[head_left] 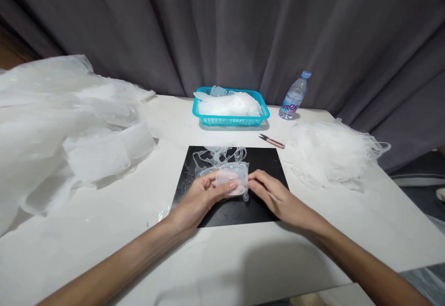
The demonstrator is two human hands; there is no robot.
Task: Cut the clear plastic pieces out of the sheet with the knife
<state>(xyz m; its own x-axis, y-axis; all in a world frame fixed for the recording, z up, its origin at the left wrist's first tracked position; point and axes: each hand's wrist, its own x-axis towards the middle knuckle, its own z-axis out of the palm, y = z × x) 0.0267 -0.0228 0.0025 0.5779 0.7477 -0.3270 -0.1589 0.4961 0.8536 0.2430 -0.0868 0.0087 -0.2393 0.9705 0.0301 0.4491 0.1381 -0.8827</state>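
My left hand (pixel 200 199) is closed on a translucent, rounded-square sheet of soft plastic or silicone (pixel 240 170), thumb on top and fingers underneath. At the sheet's right edge, my right hand (pixel 273 197) pinches with thumb and forefinger at the thin rim. Both hands are above a black mat (pixel 266 160). Thin clear looped scraps (pixel 222 154) lie on the mat just behind the sheet. A pair of thread snips (pixel 272 141) with pinkish handles rests on the white table beyond the mat.
A blue basket (pixel 229 121) of whitish translucent pieces stands at the back, with a water bottle (pixel 294 98) to its right. A large heap of translucent sheets (pixel 52 125) covers the left side. On the right lies a tangled pile of clear scraps (pixel 325 153). Grey curtain hangs behind.
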